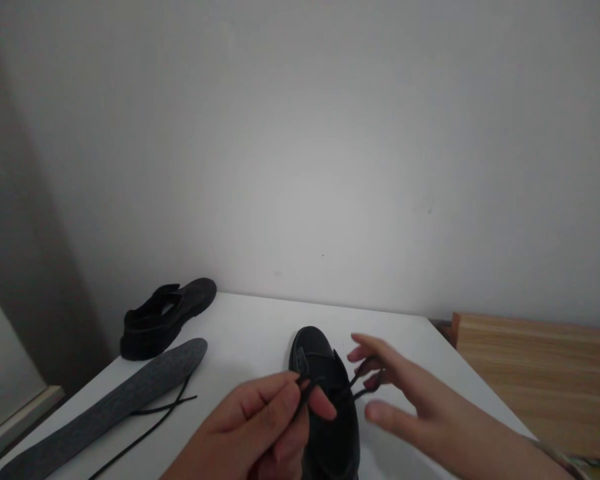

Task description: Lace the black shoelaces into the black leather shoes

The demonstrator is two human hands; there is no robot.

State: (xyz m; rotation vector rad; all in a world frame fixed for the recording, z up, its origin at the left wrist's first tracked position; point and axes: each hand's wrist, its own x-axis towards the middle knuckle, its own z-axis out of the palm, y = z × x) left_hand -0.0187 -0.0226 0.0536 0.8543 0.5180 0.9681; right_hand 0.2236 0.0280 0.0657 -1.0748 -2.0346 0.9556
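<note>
A black shoe [333,443] lies on the white table, its toe pointing away from me. My left hand [267,420] is above the shoe's left side, thumb and fingers pinched on a black shoelace [347,387]. To the right of the shoe is my right hand [393,380], with strands of the lace caught around and between its fingers. Its thumb stands apart from the fingers. The strands run from the right hand across the shoe towards the left hand. My left hand covers part of the shoe's opening, so the lace's path there is partly hidden.
Another black shoe [167,317] sits at the table's back left. A dark grey insole [125,399] and a loose black lace [153,427] lie at the left. The white table [250,327] meets the wall behind. Wooden boards [535,373] stand beyond the right edge.
</note>
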